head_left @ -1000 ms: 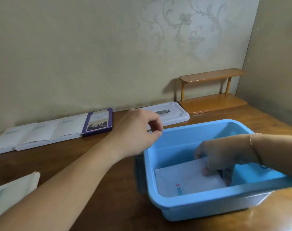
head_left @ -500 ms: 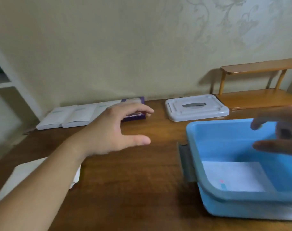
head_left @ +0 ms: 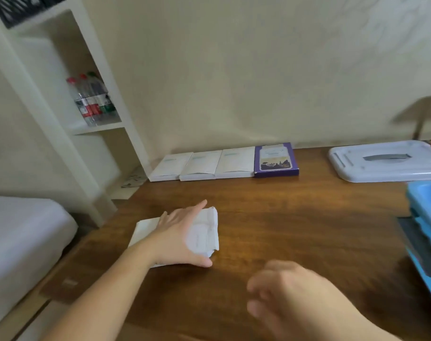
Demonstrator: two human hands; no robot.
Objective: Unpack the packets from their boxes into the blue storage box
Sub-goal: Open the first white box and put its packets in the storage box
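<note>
1. Where the wooden table [head_left: 295, 230] nears its left edge, a white box [head_left: 204, 232] lies flat with its torn, open flap end facing right; it sits well apart from the blue storage box [head_left: 428, 217], of which only a corner shows at the right edge of the view.
2. Across that white box lies the left hand [head_left: 177, 237], palm down, fingers spread along the far side and the thumb hooked round the near right corner, so the hand grips the box from above.
3. Nearer the camera, the right hand [head_left: 290, 299] hovers above the bare wood, touching nothing; it is blurred, its fingers appear loosely curled, and whether they press together cannot be told.
4. Along the far edge of the table, against the wall, three flat white boxes [head_left: 202, 166] lie side by side, touching, with a purple box [head_left: 275, 161] just beside the rightmost one.
5. Further right on the same far edge rests a white lid [head_left: 381, 166] with a grey handle slot, close behind the blue storage box's corner.
6. Left of the table stands a white shelf unit [head_left: 96, 129] holding several plastic bottles [head_left: 91, 99] with red and green caps.
7. At the lower left, a white mattress [head_left: 20, 230] lies beside the table.
</note>
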